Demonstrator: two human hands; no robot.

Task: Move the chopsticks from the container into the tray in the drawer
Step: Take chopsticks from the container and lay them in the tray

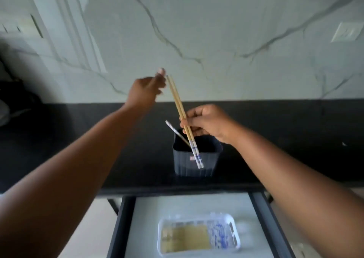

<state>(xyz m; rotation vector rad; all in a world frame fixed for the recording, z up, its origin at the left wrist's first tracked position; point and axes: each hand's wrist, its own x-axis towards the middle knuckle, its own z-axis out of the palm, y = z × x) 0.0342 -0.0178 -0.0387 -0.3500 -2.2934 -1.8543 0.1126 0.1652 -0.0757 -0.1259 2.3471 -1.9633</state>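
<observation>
Head view: right hand [204, 121] pinching a pair of chopsticks [184, 120] near mid-shaft, above the dark ribbed container [194, 160] on the black counter [295, 139]. Pair tilted, bare wooden ends up and left, blue-patterned ends down over the container's front wall. Left hand [146, 89] raised beside the top ends, fingers [160, 76] bunched loosely, right at the tips; touching or just apart, cannot tell. One more chopstick [176, 132] leaning in the container, patterned end poking out at upper left. Open drawer [260, 208] below the counter edge, clear tray [199, 234] inside already loaded with a row of chopsticks, patterned ends to the right.

Handling, as a judgement: light, stiff, thin sticks; smooth finish, likely to slide or scissor apart under a loose pinch. Best held near the middle with both pressed together, second hand steadying one end. Remaining single: take by the exposed patterned end.
</observation>
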